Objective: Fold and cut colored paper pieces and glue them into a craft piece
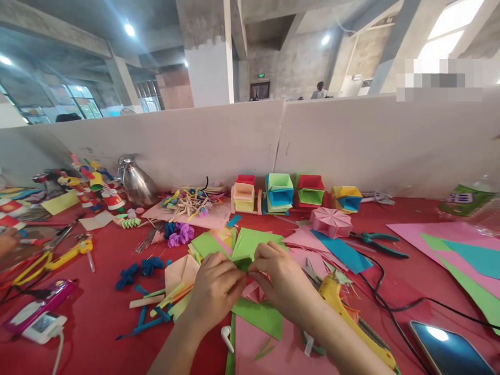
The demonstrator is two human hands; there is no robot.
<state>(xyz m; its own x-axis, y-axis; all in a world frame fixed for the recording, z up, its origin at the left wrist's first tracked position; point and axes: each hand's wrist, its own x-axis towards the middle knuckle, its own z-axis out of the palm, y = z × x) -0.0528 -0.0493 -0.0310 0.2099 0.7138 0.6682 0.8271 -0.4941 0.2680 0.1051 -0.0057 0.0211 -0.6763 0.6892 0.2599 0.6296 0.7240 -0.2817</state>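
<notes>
A small green paper piece (242,263) is pinched between my two hands above the middle of the red table. My left hand (219,284) has its fingers closed on its left side. From the right, my right hand (277,271) grips its other edge with thumb and fingers. Just below it lies a folded pink paper piece (253,292), partly hidden by my fingers. Green sheets (260,240) lie behind my hands, and another green sheet (261,317) lies in front, over pink paper (269,354).
Folded paper boxes (279,194) stand along the white partition (195,148). A yellow glue gun (336,297) lies beside my right forearm, near a phone (453,346) and black cable. Pliers (383,244) lie behind. A steel jug (136,182) and yellow scissors (35,268) are at left, near another person's hand (8,240).
</notes>
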